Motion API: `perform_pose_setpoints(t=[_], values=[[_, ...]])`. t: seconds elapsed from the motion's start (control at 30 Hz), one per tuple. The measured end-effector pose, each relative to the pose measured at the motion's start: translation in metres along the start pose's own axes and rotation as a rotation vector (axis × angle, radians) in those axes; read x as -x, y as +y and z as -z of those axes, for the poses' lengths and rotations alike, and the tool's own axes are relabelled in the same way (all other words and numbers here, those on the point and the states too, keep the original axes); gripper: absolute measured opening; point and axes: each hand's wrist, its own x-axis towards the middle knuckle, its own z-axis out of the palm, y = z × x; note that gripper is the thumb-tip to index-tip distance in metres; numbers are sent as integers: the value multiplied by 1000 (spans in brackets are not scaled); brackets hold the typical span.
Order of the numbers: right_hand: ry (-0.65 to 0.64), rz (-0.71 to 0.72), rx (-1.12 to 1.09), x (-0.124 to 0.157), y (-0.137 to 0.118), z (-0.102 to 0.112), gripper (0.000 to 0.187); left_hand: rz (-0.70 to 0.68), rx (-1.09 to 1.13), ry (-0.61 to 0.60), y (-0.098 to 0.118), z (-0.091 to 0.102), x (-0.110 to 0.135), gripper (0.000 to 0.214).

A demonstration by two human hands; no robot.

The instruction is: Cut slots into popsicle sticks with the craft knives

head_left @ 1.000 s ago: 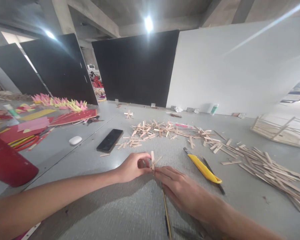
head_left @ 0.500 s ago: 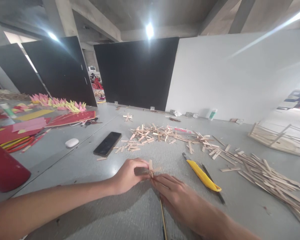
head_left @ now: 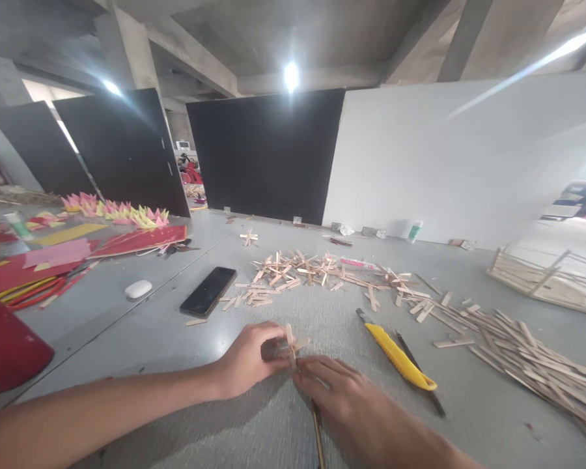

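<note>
My left hand point(head_left: 251, 359) is curled, thumb and fingers pinching a small cluster of crossed wooden sticks point(head_left: 291, 344) held just above the grey table point(head_left: 185, 339). My right hand point(head_left: 340, 396) lies right of it, fingertips pressed against the same cluster from below. A thin stick or pencil point(head_left: 317, 436) pokes out under my right hand toward me. A yellow utility knife point(head_left: 399, 357) lies on the table just right of my hands, beside a thin black tool point(head_left: 420, 374).
Scattered wooden sticks point(head_left: 297, 267) lie ahead, a long pile of them point(head_left: 522, 352) at right. A black phone point(head_left: 208, 291) and white case point(head_left: 139, 288) lie left. Red and yellow paper craft point(head_left: 78, 241), a red object point(head_left: 4, 345) and a stick frame point(head_left: 547, 277) sit at the edges.
The view tipped upward, so hands and table sit lower in the picture. Both hands stay together on the stick cluster, which sits a little lower between the fingers.
</note>
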Motion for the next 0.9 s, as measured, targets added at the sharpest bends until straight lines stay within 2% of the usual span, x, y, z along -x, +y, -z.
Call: perform_pose_setpoints(t=[0.2, 0.67, 0.8, 0.9], values=[[15, 2, 23, 2, 2, -1, 43, 5, -10, 9, 2, 1, 0, 25], [-14, -15, 4, -1, 0, 4, 41, 35, 12, 51, 2, 0, -1, 30], [-14, -6, 12, 1, 2, 1, 37, 24, 97, 118, -1, 0, 5, 51], [8, -8, 25, 2, 4, 0, 34, 15, 189, 219, -1, 1, 5, 42]])
